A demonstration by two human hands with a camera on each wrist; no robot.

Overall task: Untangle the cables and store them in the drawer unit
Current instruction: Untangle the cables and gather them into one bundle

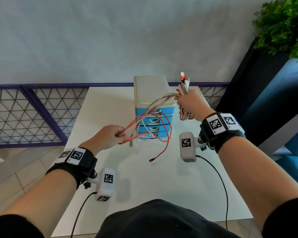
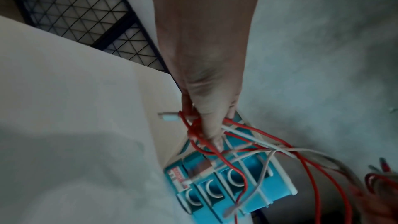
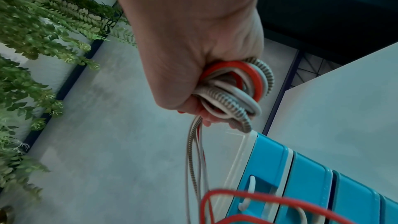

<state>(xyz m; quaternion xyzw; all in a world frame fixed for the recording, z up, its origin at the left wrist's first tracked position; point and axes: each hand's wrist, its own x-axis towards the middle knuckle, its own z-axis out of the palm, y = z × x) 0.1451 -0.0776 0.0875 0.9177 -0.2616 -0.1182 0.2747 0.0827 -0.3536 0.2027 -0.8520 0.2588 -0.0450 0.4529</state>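
A tangle of red, white and braided grey cables (image 1: 155,117) hangs in the air between my two hands, in front of the drawer unit (image 1: 153,107). The unit is small, with a cream top and several blue drawers, all closed. My left hand (image 1: 108,136) pinches red and white strands (image 2: 193,130) at lower left. My right hand (image 1: 189,105) is raised beside the unit's top right and grips a bunched coil of cables (image 3: 232,91), with plugs (image 1: 183,78) sticking up above the fist. A loose red cable end (image 1: 151,160) dangles over the table.
The white table (image 1: 162,177) holds the drawer unit near its far edge. A purple-framed mesh fence (image 1: 33,114) runs along the left and behind. A dark blue panel (image 1: 265,100) and a green plant (image 1: 286,26) stand at the right. Black wrist-camera leads trail over the table.
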